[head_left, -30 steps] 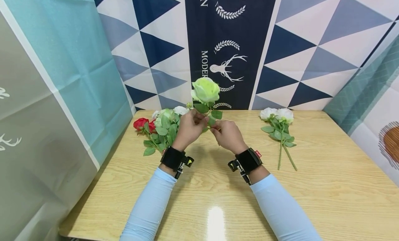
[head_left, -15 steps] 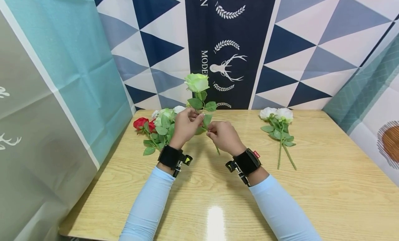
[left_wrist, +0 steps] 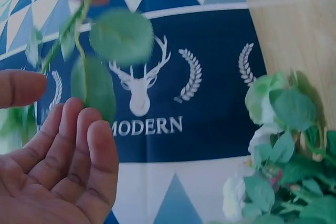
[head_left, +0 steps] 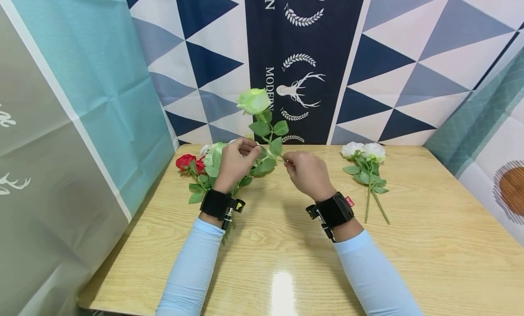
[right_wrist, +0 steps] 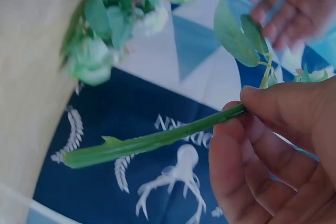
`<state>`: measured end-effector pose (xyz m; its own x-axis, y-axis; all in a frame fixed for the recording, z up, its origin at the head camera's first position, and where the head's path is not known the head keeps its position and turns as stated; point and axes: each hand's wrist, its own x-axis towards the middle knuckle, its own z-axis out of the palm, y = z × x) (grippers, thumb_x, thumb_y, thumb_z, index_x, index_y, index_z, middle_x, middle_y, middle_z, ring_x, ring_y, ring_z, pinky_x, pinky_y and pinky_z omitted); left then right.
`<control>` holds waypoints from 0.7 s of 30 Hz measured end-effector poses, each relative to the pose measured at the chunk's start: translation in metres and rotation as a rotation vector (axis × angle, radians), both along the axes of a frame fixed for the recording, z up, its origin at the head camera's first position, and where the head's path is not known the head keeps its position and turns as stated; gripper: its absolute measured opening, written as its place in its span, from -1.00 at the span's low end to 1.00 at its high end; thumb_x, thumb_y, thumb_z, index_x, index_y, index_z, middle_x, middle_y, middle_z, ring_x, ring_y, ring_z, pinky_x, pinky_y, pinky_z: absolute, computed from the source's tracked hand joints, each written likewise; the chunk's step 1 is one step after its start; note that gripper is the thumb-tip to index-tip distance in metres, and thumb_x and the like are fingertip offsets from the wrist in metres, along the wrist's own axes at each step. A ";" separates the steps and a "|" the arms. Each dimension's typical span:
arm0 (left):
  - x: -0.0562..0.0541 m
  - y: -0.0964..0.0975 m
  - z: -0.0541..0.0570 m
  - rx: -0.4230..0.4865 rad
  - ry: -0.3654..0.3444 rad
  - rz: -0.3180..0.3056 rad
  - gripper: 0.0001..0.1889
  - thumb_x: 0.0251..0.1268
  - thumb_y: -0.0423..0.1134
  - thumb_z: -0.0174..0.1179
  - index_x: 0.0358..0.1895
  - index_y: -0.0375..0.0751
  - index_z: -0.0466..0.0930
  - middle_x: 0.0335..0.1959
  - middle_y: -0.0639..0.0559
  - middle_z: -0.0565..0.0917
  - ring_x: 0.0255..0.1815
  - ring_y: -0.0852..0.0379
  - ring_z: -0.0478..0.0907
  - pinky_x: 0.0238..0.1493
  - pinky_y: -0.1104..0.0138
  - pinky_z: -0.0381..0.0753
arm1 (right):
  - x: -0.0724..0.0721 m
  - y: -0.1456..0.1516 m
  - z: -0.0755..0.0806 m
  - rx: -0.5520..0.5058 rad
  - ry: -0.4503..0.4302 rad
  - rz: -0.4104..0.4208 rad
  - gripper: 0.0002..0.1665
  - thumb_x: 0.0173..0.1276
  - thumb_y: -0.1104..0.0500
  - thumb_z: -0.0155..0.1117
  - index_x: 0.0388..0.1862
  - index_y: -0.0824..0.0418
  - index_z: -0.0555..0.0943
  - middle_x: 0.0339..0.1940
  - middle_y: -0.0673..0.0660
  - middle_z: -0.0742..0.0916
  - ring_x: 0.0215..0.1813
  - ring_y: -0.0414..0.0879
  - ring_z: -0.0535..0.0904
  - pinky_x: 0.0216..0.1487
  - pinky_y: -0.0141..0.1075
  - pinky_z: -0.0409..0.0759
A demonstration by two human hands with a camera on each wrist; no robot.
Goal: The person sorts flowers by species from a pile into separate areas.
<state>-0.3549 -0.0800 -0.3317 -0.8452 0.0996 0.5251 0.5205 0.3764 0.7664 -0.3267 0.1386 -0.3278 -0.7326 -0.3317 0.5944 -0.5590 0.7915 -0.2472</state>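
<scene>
A pale green artificial rose stands tilted to the left above the table in the head view. My right hand pinches its stem between thumb and fingers, and the stem's cut end sticks out past them in the right wrist view. My left hand is beside the leaves, its thumb and fingers apart around the stem. In the left wrist view its fingertips are at a leaf; whether they touch it I cannot tell.
Red roses and pale green and white ones lie in a leafy heap at the back left, partly behind my left hand. Two white roses lie at the right with crossed stems. A patterned curtain hangs behind the wooden table.
The rose has risen and shifted left, leaning further over. My left hand has moved slightly left and its fingers have loosened from the stem. My right hand has moved a little right.
</scene>
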 end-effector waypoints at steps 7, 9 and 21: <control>-0.002 -0.022 0.007 -0.139 -0.012 0.157 -0.84 0.49 -0.24 0.24 -0.12 -0.29 0.68 -0.27 -0.14 0.71 -0.26 -0.04 0.61 -0.15 0.14 0.57 | 0.003 0.029 0.022 -0.073 0.063 -0.052 -0.77 0.47 0.31 0.29 0.02 0.28 0.78 -0.21 0.26 0.81 -0.40 0.10 0.68 -0.47 -0.04 0.55; -0.002 -0.029 0.007 -0.196 -0.050 0.202 -0.84 0.48 -0.22 0.25 -0.13 -0.27 0.67 -0.27 -0.13 0.70 -0.28 -0.05 0.60 -0.17 0.13 0.56 | 0.004 0.039 0.027 -0.097 0.079 -0.077 -0.78 0.45 0.33 0.30 0.00 0.31 0.78 -0.23 0.29 0.81 -0.36 0.13 0.71 -0.44 -0.03 0.58; -0.004 -0.054 0.006 -0.328 -0.190 0.248 -0.82 0.48 -0.16 0.29 -0.17 -0.22 0.67 -0.26 -0.14 0.72 -0.23 -0.09 0.62 -0.15 0.08 0.57 | 0.008 0.110 0.044 -0.219 0.013 -0.278 -0.73 0.48 0.31 0.30 0.08 0.40 0.72 -0.20 0.43 0.78 -0.29 0.26 0.68 -0.31 0.03 0.52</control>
